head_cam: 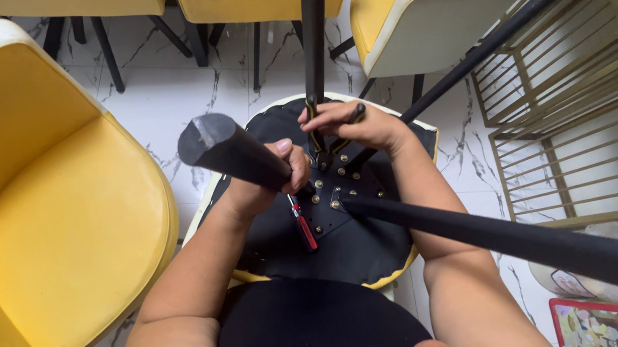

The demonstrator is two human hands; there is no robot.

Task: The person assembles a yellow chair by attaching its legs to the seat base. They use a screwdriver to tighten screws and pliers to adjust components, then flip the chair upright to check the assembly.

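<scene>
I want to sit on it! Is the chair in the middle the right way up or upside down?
Upside down. The chair shows its black underside, and its black legs stick up toward the camera. The left hand grips one leg; the right hand works at the base.

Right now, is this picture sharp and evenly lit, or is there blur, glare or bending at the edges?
Head view: soft, even daylight with no harsh glare; the marble floor reads bright. The hands, left hand and right hand, are fairly sharp on the black chair underside. The near chair leg looms large, and the wide lens bows the yellow chair at the edge.
</scene>
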